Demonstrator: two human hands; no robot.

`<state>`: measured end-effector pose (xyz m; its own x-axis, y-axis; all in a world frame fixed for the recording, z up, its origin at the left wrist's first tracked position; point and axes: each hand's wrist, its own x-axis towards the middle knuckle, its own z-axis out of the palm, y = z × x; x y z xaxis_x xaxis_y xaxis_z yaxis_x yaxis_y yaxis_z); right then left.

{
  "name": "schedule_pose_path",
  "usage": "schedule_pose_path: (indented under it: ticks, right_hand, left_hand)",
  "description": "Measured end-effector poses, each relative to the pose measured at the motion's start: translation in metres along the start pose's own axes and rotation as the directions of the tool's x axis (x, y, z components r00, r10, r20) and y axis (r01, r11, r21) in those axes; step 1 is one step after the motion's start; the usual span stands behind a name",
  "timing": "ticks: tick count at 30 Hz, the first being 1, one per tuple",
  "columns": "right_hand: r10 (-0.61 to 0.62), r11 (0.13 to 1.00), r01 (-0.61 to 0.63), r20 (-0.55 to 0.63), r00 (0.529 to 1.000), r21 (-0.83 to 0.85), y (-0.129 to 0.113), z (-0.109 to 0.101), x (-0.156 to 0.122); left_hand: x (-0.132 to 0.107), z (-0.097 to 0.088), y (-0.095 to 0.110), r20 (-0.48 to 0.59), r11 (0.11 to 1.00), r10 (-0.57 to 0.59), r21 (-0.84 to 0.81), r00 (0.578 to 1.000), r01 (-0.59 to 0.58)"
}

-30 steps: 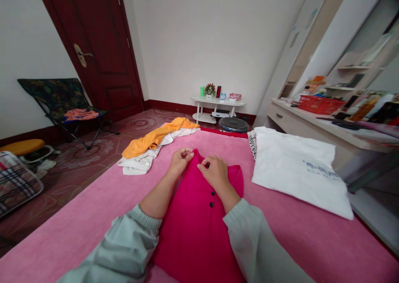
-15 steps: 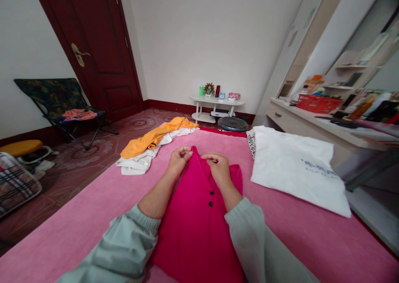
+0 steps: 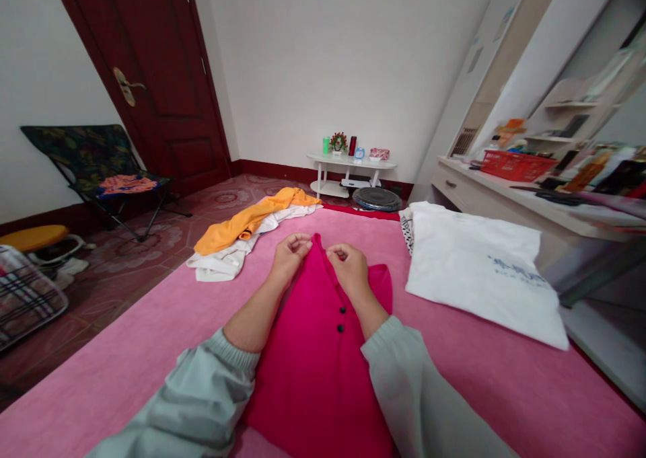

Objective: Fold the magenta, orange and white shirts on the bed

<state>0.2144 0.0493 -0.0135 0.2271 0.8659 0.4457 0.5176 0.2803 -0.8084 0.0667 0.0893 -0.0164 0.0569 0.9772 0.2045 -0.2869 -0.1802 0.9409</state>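
Note:
A bright magenta top point(image 3: 313, 357) with a V-shaped neckline and two dark buttons lies folded lengthwise on the pink bed cover point(image 3: 166, 350). At its far, pointed end, my left hand point(image 3: 290, 259) pinches the collar between thumb and fingertips. My right hand point(image 3: 350, 266) is closed on the neckline edge, a little to the right of that point. Part of the top sticks out beyond my right wrist. My right forearm and sleeve cover some of its right side, and its near end runs out of view.
An orange garment point(image 3: 242, 226) and a white one point(image 3: 219, 266) lie on the bed's far left. A folded white T-shirt point(image 3: 474, 276) lies at right, beside a dresser point(image 3: 505, 196) with a red basket point(image 3: 517, 165). Beyond stand a small white table point(image 3: 323, 157) and a folding chair point(image 3: 81, 152).
My right fingers were stretched toward the collar and have curled into a pinch on the neckline edge. My left hand keeps its grip, and the top lies almost the same.

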Motion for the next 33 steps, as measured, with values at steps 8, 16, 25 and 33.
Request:
schedule_pose_path:
  ticks: [8, 16, 25, 33]
  right_hand:
    - [0.053, 0.996, -0.045, -0.109, 0.993, 0.08, 0.009, 0.007, 0.008]
    - [0.1, 0.983, -0.094, 0.03, 0.995, -0.16, -0.004, 0.004, 0.008]
    - [0.106, 0.972, -0.12, -0.079, 0.991, -0.2, 0.0, -0.001, 0.012]
    - [0.077, 0.996, -0.082, -0.111, 0.991, -0.042, 0.016, -0.081, 0.027]
  left_hand:
    - [0.001, 0.001, 0.0, 0.035, 0.991, -0.004, 0.137, 0.999, -0.001]
    - [0.004, -0.002, -0.004, 0.014, 0.985, 0.032, 0.17, 0.999, -0.034]
    - [-0.008, 0.001, 0.011, 0.242, 0.629, 0.35, 0.655, 0.905, -0.419]
    - [-0.005, -0.006, 0.002, 0.366, 0.455, 0.209, 0.785, 0.907, -0.421]
